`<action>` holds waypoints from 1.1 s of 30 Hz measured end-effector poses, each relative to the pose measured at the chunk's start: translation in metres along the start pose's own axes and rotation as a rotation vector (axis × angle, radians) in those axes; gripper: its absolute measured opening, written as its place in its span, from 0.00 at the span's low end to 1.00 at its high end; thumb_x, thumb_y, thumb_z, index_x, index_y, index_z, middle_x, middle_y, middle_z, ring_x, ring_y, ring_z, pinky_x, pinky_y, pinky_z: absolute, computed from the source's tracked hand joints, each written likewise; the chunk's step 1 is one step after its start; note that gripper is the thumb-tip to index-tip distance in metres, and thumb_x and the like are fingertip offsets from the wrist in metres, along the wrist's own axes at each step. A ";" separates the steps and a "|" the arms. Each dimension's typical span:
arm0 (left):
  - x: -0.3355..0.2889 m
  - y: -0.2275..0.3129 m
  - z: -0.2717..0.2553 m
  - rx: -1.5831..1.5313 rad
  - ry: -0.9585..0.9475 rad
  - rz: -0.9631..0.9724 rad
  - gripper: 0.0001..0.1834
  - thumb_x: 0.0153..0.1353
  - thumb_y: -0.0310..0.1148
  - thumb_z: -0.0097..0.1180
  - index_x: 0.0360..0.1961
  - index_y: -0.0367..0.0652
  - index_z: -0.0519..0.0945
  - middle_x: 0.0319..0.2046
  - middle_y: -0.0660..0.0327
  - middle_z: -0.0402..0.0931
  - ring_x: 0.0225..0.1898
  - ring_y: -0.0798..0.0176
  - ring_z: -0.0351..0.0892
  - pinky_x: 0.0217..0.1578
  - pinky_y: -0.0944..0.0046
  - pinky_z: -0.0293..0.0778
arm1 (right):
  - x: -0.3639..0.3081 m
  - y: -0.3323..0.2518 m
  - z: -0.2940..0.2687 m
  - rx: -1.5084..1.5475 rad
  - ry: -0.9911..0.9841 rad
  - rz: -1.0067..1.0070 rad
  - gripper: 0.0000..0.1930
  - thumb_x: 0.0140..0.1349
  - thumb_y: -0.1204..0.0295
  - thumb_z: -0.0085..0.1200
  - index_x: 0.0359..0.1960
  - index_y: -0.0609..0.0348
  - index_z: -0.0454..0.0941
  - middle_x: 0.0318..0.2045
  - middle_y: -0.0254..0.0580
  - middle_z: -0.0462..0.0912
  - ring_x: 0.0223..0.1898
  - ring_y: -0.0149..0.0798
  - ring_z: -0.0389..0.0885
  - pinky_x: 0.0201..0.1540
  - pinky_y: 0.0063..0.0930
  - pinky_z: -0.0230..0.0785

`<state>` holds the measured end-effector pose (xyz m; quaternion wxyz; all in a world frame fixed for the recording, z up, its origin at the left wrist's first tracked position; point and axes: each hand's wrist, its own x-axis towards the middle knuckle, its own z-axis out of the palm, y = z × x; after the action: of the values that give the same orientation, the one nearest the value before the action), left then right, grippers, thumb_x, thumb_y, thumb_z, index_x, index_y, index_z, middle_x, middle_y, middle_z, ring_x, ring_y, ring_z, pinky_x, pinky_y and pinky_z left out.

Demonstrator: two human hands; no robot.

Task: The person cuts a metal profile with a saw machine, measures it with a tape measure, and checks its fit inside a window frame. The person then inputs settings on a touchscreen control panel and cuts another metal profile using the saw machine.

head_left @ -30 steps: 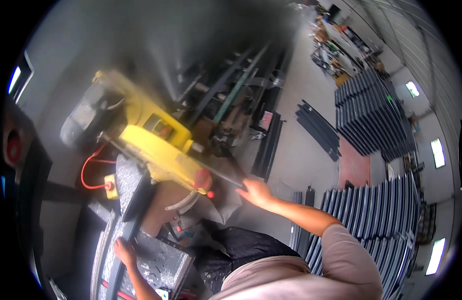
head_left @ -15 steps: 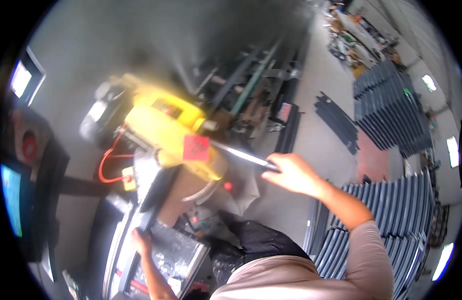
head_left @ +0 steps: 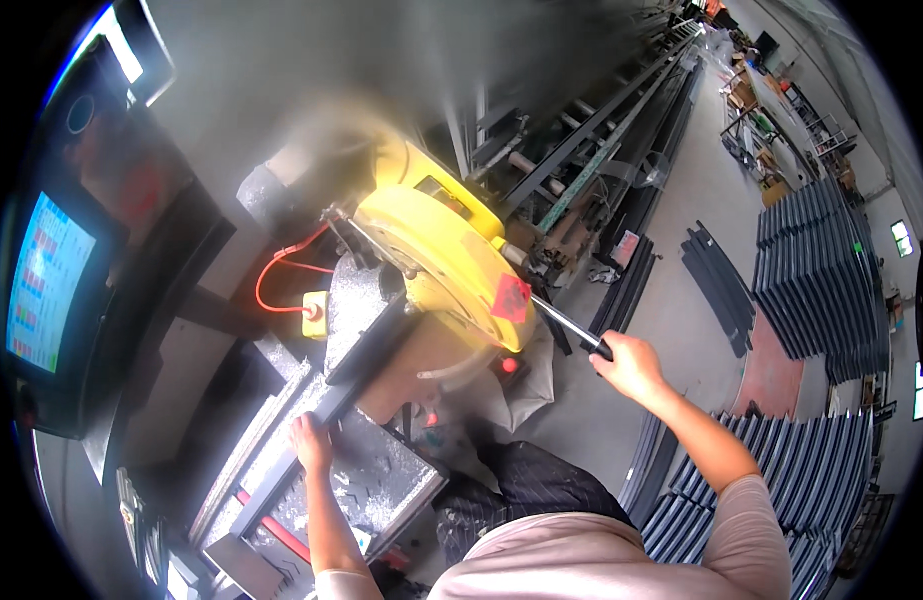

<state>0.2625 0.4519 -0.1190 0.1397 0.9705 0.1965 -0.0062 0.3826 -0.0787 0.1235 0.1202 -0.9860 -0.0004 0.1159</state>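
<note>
A yellow cut-off saw (head_left: 437, 245) with a rounded blade guard and a red tag stands ahead of me. My right hand (head_left: 630, 368) is closed round the black grip of its metal lever (head_left: 572, 325). Lower left, my left hand (head_left: 312, 443) lies over a long dark grey metal bar (head_left: 272, 497), fingers curled at its edge. The bar runs diagonally up to the saw along the dusty machine bed (head_left: 397, 470). The guard hides the blade, so I cannot tell whether it touches the bar.
At left stands a control panel with a lit screen (head_left: 50, 283). An orange cable (head_left: 260, 290) leads to a yellow box (head_left: 317, 314). Long profiles (head_left: 582, 150) lie beyond the saw. Stacked dark panels (head_left: 812, 270) and bundled grey profiles (head_left: 782, 450) stand at right.
My view has shifted and turned, bringing more of the screen into sight. The saw head and lever, with my right hand on it, have swung rightward relative to the base. My left hand stays on the bar.
</note>
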 end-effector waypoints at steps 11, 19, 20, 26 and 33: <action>-0.002 -0.002 0.000 0.002 0.029 0.007 0.21 0.51 0.32 0.62 0.48 0.44 0.72 0.44 0.52 0.72 0.51 0.46 0.70 0.52 0.48 0.63 | 0.018 0.037 0.114 0.023 0.021 0.089 0.15 0.54 0.60 0.62 0.33 0.59 0.79 0.29 0.50 0.82 0.34 0.56 0.81 0.38 0.47 0.73; 0.000 0.007 -0.005 -0.011 0.027 0.010 0.22 0.51 0.32 0.63 0.47 0.43 0.72 0.43 0.51 0.72 0.50 0.45 0.70 0.53 0.48 0.62 | 0.003 0.003 0.010 0.052 -0.012 0.069 0.15 0.53 0.62 0.63 0.34 0.62 0.80 0.29 0.52 0.82 0.34 0.56 0.82 0.36 0.44 0.73; -0.003 0.002 -0.006 -0.006 0.028 0.003 0.22 0.51 0.32 0.63 0.47 0.43 0.72 0.43 0.51 0.72 0.50 0.45 0.70 0.53 0.48 0.62 | 0.001 -0.013 -0.015 0.062 -0.046 0.052 0.15 0.53 0.62 0.63 0.34 0.62 0.79 0.28 0.51 0.82 0.34 0.55 0.82 0.36 0.42 0.74; -0.003 0.001 -0.002 -0.010 0.021 -0.021 0.21 0.51 0.31 0.63 0.46 0.43 0.73 0.43 0.51 0.72 0.50 0.46 0.70 0.53 0.49 0.62 | -0.002 -0.043 -0.074 -0.006 -0.003 -0.095 0.15 0.55 0.62 0.61 0.34 0.63 0.79 0.27 0.51 0.83 0.33 0.53 0.83 0.38 0.42 0.75; -0.003 -0.001 0.001 -0.015 0.039 -0.011 0.21 0.51 0.31 0.64 0.47 0.43 0.73 0.43 0.52 0.72 0.50 0.47 0.70 0.53 0.49 0.62 | 0.001 0.000 0.008 -0.070 -0.001 0.007 0.14 0.55 0.63 0.60 0.35 0.61 0.78 0.29 0.52 0.82 0.35 0.56 0.81 0.37 0.48 0.73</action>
<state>0.2593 0.4517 -0.1202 0.1432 0.9682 0.2045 0.0133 0.3819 -0.0772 0.1155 0.0855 -0.9895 -0.0011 0.1165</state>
